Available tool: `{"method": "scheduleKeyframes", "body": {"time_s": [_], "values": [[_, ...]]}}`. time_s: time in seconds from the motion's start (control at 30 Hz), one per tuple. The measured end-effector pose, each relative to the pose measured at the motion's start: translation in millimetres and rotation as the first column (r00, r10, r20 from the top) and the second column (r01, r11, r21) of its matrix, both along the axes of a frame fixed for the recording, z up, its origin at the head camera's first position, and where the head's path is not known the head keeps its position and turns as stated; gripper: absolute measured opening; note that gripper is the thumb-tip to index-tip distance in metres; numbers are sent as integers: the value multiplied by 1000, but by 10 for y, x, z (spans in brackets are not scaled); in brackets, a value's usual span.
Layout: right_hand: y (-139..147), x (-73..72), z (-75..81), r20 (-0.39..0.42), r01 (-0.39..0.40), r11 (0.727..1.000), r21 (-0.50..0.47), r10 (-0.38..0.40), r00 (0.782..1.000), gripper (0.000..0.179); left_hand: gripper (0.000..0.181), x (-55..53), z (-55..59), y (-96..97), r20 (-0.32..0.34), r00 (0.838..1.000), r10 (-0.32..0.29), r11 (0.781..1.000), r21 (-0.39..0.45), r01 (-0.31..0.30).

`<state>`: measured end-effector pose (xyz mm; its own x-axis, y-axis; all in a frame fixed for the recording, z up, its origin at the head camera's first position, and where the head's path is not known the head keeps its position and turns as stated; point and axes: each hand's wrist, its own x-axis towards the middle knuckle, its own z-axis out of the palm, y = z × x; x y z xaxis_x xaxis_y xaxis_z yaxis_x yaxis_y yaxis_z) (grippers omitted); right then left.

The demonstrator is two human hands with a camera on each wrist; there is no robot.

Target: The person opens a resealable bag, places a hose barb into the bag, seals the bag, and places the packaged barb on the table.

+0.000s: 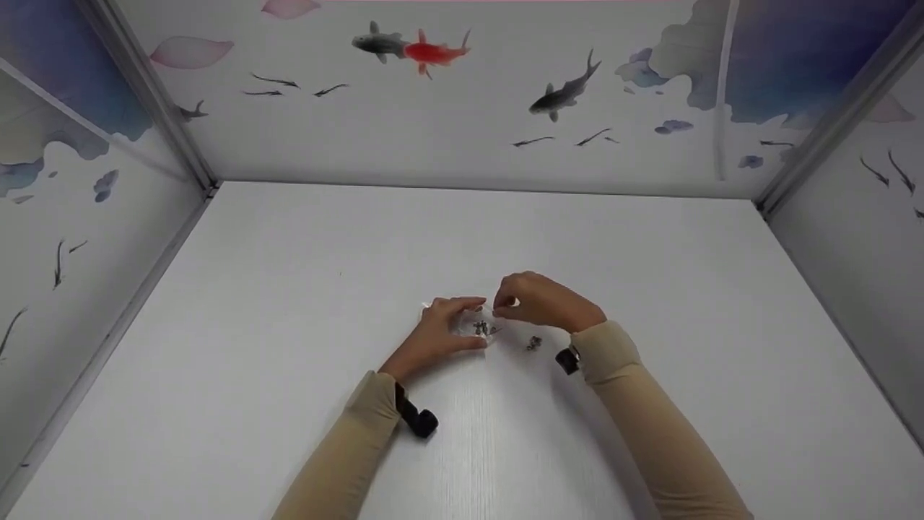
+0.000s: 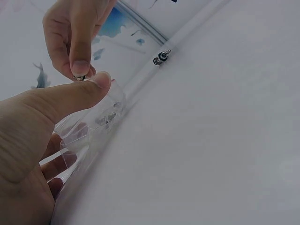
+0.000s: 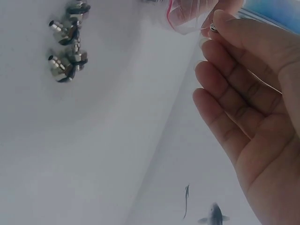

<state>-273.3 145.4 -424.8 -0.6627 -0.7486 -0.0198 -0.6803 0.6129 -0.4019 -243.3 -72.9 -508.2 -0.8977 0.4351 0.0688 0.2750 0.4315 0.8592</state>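
My left hand [image 1: 469,323] holds a small clear plastic bag [image 1: 482,328] on the white table, thumb [image 2: 79,93] over its top edge. Several small metal fittings lie inside the bag [image 2: 101,119]. Just above the bag's mouth, my right hand [image 1: 503,308] pinches one small metal fitting [image 2: 78,77] between thumb and forefinger; its other fingers [image 3: 234,93] are loosely spread. The bag's red zip strip [image 3: 174,21] shows beside the pinched fitting [image 3: 213,27]. A few loose fittings [image 1: 533,343] lie on the table right of the bag, under my right wrist.
The white table [image 1: 650,289] is walled on three sides by panels painted with fish [image 1: 433,50]. Both forearms wear beige sleeves with black wrist straps [image 1: 417,419]. The loose fittings [image 3: 68,44] lie in a small cluster.
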Motion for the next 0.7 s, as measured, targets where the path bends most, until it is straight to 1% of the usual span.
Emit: {"method": "scheduleKeyframes", "body": {"time_s": [0.23, 0.33, 0.53, 0.7], "values": [[-17, -3, -7, 10, -2, 1000, -1, 2, 1000, 15, 67, -9, 5, 7, -27, 1000, -10, 1000, -24, 10], [-4, 1, -8, 7, -8, 1000, -6, 8, 1000, 16, 67, -11, 4, 8, -33, 999, -13, 1000, -21, 12], [49, 10, -11, -15, -21, 1000, -14, 21, 1000, 15, 68, -7, 5, 1, -12, 1000, -8, 1000, -19, 8], [121, 28, -37, 3, -12, 1000, -7, 12, 1000, 15, 67, -12, -7, 3, -23, 1000, 0, 999, -32, -1]]}}
